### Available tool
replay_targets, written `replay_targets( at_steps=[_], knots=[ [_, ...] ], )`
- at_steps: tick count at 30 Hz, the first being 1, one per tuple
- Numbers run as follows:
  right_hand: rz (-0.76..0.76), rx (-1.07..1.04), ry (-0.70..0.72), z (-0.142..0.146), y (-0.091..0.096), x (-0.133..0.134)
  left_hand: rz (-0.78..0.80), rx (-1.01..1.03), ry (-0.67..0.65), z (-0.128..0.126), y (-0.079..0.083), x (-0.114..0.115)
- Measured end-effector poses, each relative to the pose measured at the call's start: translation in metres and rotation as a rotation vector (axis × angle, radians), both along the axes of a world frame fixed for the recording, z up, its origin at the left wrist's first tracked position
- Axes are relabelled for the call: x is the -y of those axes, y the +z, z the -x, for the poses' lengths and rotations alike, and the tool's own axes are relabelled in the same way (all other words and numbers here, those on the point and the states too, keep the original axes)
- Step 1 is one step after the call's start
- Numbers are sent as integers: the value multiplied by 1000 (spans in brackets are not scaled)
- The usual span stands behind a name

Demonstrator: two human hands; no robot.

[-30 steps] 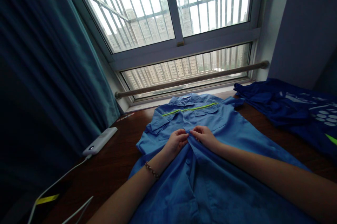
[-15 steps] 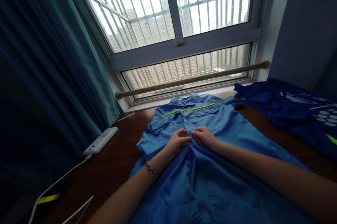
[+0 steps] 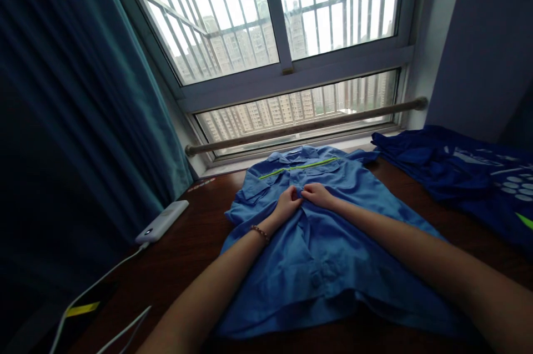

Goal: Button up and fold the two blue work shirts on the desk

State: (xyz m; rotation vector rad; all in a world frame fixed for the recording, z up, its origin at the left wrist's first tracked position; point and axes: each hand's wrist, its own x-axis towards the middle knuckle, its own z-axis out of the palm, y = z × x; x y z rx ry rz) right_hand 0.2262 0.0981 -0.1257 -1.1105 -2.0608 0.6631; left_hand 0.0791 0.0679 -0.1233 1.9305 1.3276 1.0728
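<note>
A light blue work shirt (image 3: 353,254) with a yellow-green stripe across the chest lies front up, its collar toward the window. Both hands meet at the middle of its front opening, below the stripe. My left hand (image 3: 288,202), with a braided bracelet on the wrist, pinches the front edge. Close beside it, my right hand (image 3: 317,195) grips the fabric of the other front edge. The fingertips nearly touch, and any button between them is hidden. The cloth is gathered under the hands, and the lower hem lies wavy near me.
A darker blue garment (image 3: 453,171) with white print lies at the right. On the brown wooden surface (image 3: 187,248) at the left are a white power bank (image 3: 163,221) and a white cable (image 3: 104,275). A rail (image 3: 308,126) crosses the window; a blue curtain (image 3: 95,93) hangs left.
Both hands have moved away from me toward the collar, pulling the shirt with them. Its lower hem has come into view and the chest fabric has bunched up.
</note>
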Motion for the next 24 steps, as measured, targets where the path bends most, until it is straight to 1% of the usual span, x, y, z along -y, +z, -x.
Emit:
replay_targets(
  at_steps=[3,5,7,9,12,15,19,21,24],
  knots=[
    [-44,61,-55,2,0,-25,-5,-21,3,2,0,-30],
    [-63,92,-93,4,-1,-35,-5,-2,4,3,-2,-44],
    [-75,122,-121,4,-2,-41,-3,28,7,4,-4,-52],
    [-86,156,-139,4,-1,-42,10,65,3,5,-5,-54],
    [-108,218,-166,3,3,-34,90,157,-11,7,-5,-51],
    [-147,290,-208,5,11,-20,211,261,-18,8,-5,-47],
    [-190,407,-223,18,26,3,343,373,-3,8,-6,-45],
    [-195,462,-218,27,33,14,375,413,22,8,-6,-44],
    [-202,527,-214,38,42,33,372,448,60,8,-4,-42]
  ],
)
